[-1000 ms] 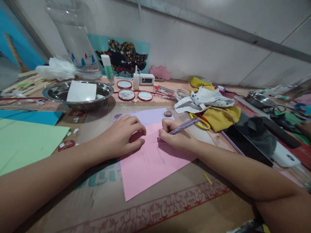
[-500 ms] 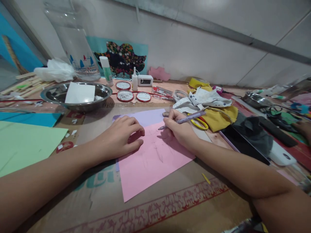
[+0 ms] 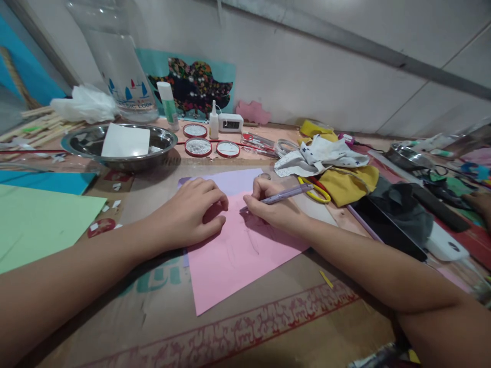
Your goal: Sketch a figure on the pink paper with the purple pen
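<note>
A pink sheet of paper (image 3: pixel 230 276) lies at an angle on the cardboard, with faint drawn lines on it. Under its far edge a lilac sheet (image 3: pixel 240 179) shows. My right hand (image 3: pixel 270 207) pinches a purple pen (image 3: pixel 286 195), its tip at the upper middle of the pink sheet. On the left edge of the papers rests my left hand (image 3: pixel 199 212), palm down, fingers loosely bent and the thumb apart, holding nothing. Yellow-handled scissors (image 3: pixel 320 194) lie just beyond my right hand, partly under cloth.
A steel bowl (image 3: pixel 164 145) with a white card stands at the far left, before a water jug (image 3: pixel 123 76). Small red-rimmed dishes (image 3: pixel 197 147) and a glue stick (image 3: pixel 168 105) stand behind. Green paper (image 3: pixel 42 225) lies left; cloths (image 3: pixel 347 181) and a phone-like black slab (image 3: pixel 383 230) lie right.
My right hand has slid a little left with the pen, whose tip is now further left and slightly lower on the pink sheet. My left hand stays nearly in place.
</note>
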A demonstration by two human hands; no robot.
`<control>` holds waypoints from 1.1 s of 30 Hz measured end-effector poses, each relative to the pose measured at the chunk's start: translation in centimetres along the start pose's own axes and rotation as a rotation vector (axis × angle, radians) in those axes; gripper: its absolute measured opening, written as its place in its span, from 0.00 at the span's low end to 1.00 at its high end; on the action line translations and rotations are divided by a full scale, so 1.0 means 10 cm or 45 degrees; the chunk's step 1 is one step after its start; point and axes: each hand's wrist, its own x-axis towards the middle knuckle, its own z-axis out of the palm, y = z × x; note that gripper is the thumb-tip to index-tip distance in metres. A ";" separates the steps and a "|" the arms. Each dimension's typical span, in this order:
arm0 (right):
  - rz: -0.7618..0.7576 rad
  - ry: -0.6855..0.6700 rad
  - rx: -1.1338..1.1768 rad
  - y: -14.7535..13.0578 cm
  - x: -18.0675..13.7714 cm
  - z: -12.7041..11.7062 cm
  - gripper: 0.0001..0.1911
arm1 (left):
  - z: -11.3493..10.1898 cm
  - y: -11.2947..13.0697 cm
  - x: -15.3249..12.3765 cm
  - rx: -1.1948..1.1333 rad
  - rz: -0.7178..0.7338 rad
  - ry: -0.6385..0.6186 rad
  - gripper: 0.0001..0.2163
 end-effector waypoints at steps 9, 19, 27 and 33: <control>0.038 0.007 -0.033 -0.04 0.04 0.03 0.15 | 0.00 0.00 0.02 0.018 -0.023 -0.019 0.11; -0.060 -0.016 -0.010 -0.02 0.06 0.03 0.15 | -0.01 0.00 0.03 0.032 -0.038 -0.045 0.11; 0.057 -0.075 0.205 -0.02 0.03 0.07 0.19 | 0.00 0.01 0.02 0.049 -0.030 -0.022 0.11; 0.044 -0.215 0.133 -0.24 0.10 -0.11 0.08 | -0.01 0.01 0.02 0.041 -0.020 -0.030 0.12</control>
